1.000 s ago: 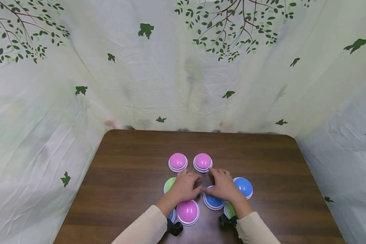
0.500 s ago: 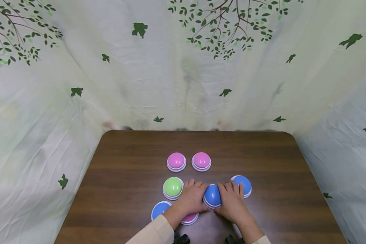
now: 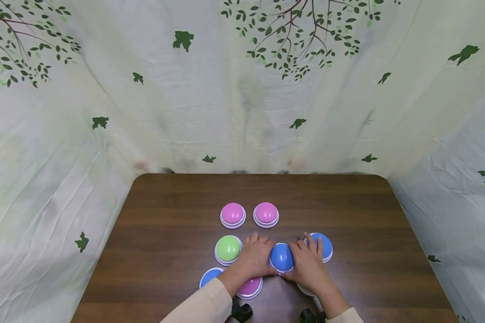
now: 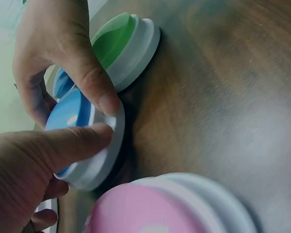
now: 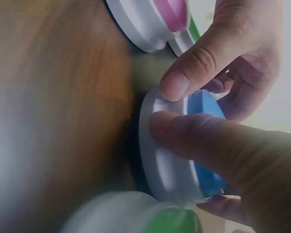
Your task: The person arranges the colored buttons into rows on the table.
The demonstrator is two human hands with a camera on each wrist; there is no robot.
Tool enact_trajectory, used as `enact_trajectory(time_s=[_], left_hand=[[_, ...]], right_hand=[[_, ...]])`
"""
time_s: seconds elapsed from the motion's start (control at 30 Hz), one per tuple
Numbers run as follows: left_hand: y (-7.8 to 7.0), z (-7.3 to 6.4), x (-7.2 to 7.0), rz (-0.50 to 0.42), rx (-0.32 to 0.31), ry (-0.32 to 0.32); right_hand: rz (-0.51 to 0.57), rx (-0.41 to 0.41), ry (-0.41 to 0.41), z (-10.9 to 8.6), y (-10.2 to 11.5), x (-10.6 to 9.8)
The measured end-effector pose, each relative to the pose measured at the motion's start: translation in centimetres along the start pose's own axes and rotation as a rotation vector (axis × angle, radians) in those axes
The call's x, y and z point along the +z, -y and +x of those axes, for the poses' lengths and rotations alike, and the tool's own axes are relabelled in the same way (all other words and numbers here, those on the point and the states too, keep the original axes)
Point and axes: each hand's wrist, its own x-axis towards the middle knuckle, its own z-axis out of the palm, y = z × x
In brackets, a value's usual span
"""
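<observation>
A push button with a blue dome (image 3: pixel 281 257) and a white round base sits between both hands in the head view. My left hand (image 3: pixel 255 259) grips its left side, my right hand (image 3: pixel 309 269) its right side. Both thumbs lie close together on the near side of the white base (image 5: pixel 160 167), fingers reaching round behind. A dark strip shows under the base in the wrist views; whether it is lifted I cannot tell. A pink button (image 3: pixel 249 288) is partly covered by my left wrist. Beneath my right forearm a green button (image 5: pixel 172 222) is mostly hidden.
Two pink buttons (image 3: pixel 232 214) stand farther back on the brown wooden table (image 3: pixel 178 215). A green button (image 3: pixel 228 248) stands left of my left hand, with another blue button (image 3: pixel 211 275) nearer. One more blue button (image 3: pixel 322 246) lies behind my right fingers. A leaf-printed cloth (image 3: pixel 242 112) hangs beyond.
Both hands have come down and nearer from above the middle of the buttons to the blue button's two sides, and now hold it. Over the last half second they barely move.
</observation>
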Motion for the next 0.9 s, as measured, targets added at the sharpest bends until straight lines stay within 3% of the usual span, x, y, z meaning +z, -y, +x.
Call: enact_trajectory(time_s=[0.23, 0.37, 0.53, 0.7, 0.9], left_hand=[[0.2, 2.6, -2.0, 0.002, 0.019, -0.03], [0.0, 4.7, -2.7, -0.005, 0.025, -0.074], [-0.3, 7.2, -3.0, -0.08, 0.015, -0.114], [-0.5, 9.1, -3.1, -0.139, -0.038, -0.048], [-0.8, 10.9, -3.0, -0.12, -0.081, 0.091]], right_hand=[[0.013, -0.004, -0.064, 2.1, -1.5, -1.7], [0.044, 0.022, -0.032, 4.0, -3.0, -3.0], [0.089, 0.069, 0.018, 6.2, -5.3, -3.8], [0.107, 0.071, 0.054, 7.8, -7.2, -3.9], [0.138, 0.071, 0.085, 9.1, -8.6, -3.5]])
